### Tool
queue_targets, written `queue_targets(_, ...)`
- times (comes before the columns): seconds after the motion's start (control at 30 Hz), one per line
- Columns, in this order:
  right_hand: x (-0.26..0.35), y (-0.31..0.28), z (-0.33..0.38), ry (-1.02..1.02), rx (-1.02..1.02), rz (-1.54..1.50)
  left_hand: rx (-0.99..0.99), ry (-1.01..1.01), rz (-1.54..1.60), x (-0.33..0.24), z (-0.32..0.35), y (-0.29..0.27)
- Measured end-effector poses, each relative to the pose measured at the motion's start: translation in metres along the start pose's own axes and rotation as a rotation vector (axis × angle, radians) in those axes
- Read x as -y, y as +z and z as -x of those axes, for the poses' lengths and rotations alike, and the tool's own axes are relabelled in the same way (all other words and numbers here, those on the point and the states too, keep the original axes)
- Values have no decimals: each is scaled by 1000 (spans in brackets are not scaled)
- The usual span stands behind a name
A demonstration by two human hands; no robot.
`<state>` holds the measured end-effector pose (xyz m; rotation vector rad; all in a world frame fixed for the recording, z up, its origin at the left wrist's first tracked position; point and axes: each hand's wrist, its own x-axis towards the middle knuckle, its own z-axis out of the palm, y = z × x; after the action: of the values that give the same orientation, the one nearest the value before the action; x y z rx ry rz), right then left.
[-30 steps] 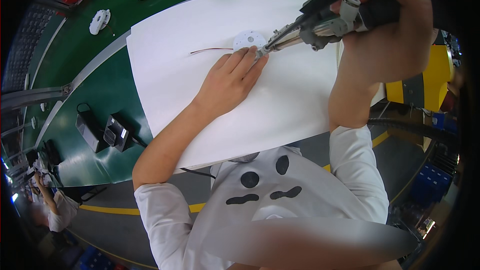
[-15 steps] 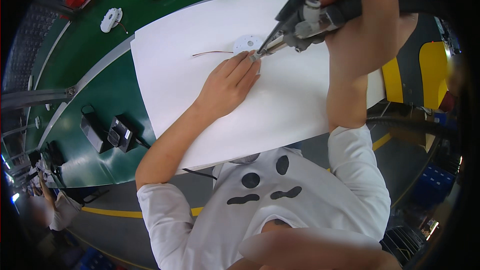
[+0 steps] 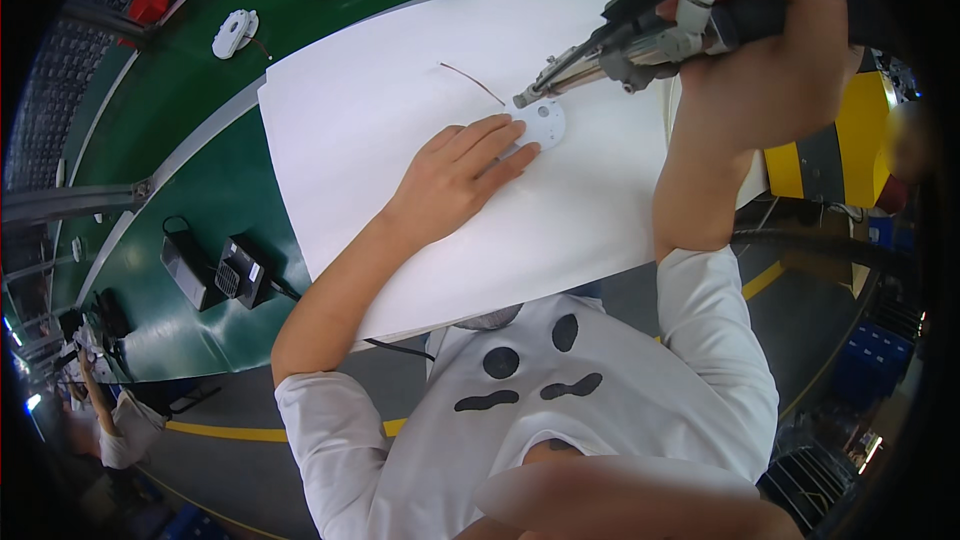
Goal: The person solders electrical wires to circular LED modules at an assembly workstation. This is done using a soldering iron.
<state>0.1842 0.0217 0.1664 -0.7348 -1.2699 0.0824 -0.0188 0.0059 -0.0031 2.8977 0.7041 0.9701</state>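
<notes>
Two white housings (image 3: 237,33) on green belt (image 3: 150,170); black adapters (image 3: 212,270).

Left hand (image 3: 455,175) at frame centre, palm down, fingers spread flat. Right hand (image 3: 775,45) upper right, raised, fist-tight grip, forearm upright.

There is one view only, from a wide fisheye camera on the person's head, looking steeply down over their white shirt (image 3: 560,410) and both forearms. It sits close above the white sheet (image 3: 400,130) on the green tabletop (image 3: 180,190), which stretches far and left. Straight edges curve toward the dark rim of the picture.
</notes>
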Motion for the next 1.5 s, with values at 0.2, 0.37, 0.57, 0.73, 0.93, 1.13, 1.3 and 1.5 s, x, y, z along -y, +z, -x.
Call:
queue_targets(0.2,7,8,-1,91,120,-50,19,3,-14,0,0,0)
queue_targets(0.37,34,30,-4,313,17,-105,24,-11,-17,0,1,1)
queue_targets(0.57,13,25,-5,302,104,-148,14,-13,-17,1,2,1)
queue_targets(0.73,19,27,-8,413,94,-225,-7,35,-6,0,-2,2)
queue_targets(0.93,-12,-6,-16,-251,21,465,20,38,31,16,-9,3)
queue_targets(1.13,-43,-83,-60,152,-217,-343,-156,-284,-13,120,-84,44)
queue_targets(1.3,-31,-66,-50,-70,-169,-35,-45,-414,-305,216,-107,29)
queue_targets(1.5,-15,-42,-40,-313,-115,311,-125,-478,-544,236,-105,2)
